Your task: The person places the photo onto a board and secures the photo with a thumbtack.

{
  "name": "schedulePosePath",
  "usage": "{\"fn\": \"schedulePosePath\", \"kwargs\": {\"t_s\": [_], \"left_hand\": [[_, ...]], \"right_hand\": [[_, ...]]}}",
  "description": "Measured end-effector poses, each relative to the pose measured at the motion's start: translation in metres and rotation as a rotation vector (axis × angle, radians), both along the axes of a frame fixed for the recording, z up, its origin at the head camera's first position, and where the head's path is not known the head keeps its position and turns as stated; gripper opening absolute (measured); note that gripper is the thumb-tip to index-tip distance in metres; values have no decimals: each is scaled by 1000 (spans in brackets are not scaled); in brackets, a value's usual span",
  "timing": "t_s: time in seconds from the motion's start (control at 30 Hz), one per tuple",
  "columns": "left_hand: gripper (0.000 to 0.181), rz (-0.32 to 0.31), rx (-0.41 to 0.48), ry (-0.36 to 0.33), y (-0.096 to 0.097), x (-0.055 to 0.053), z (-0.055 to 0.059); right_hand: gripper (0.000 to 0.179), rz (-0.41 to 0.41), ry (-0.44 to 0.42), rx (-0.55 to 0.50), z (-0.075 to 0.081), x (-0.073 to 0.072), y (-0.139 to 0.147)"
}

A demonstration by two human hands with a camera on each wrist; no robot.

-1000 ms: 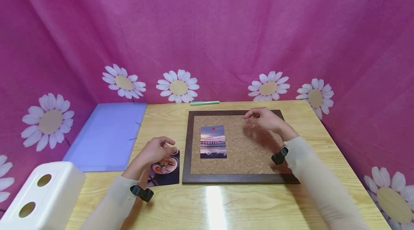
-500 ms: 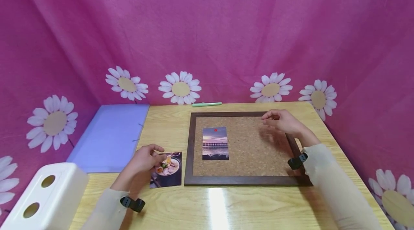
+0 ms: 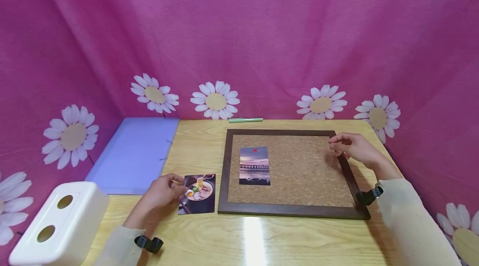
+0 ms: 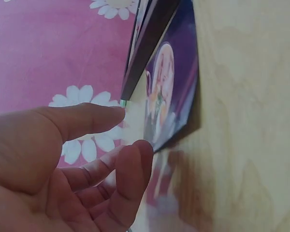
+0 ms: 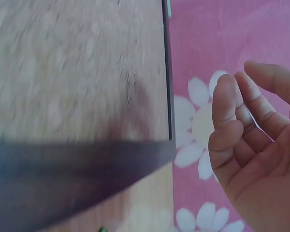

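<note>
Cork board [image 3: 299, 170], rough & speckly; its frame [image 3: 292, 211] looks like dark wood, smooth w/ a dull shine; sea pic [image 3: 254, 170] & food pic [image 3: 200, 193] look like smooth, glossy paper; table [image 3: 209, 237] looks like wood, v. shiny in 1 spot; pink cloth [image 3: 243, 41], matt w/ creases; blue folder [image 3: 134, 158], smooth plastic; white box [image 3: 76, 226], hard plastic, bit shiny.

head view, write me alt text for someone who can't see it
A person's left hand is beside a noodle-bowl photo on a table, the right hand at the right edge of a framed corkboard. A pier photo with a red pin lies on the board. At left are a lilac folder and white box; pink daisy cloth hangs behind.
</note>
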State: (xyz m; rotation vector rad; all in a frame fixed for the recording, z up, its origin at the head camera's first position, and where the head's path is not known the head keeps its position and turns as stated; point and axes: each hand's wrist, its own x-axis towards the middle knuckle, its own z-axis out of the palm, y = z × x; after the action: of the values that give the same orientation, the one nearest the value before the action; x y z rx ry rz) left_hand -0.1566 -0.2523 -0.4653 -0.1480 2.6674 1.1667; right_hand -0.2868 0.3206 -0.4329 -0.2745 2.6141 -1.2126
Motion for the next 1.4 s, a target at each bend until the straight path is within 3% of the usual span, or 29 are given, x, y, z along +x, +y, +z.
{"fn": "schedulePosePath", "kwargs": {"t_s": [0.33, 0.63, 0.93, 1.23, 1.4], "left_hand": [[33, 37, -14, -17, 0, 8, -4], [38, 27, -68, -15, 0, 12, -6], [43, 39, -78, -18, 4, 14, -7], [53, 24, -149, 12, 6, 14, -4], [55, 12, -113, 36, 4, 12, -5]], "right_hand": [[40, 0, -43, -22, -14, 12, 41], [38, -8, -118, -20, -32, 20, 69], [36, -13, -153, 23, -37, 25, 81], [36, 2, -195, 30, -42, 31, 85], [35, 30, -187, 93, -44, 29, 88]]}}
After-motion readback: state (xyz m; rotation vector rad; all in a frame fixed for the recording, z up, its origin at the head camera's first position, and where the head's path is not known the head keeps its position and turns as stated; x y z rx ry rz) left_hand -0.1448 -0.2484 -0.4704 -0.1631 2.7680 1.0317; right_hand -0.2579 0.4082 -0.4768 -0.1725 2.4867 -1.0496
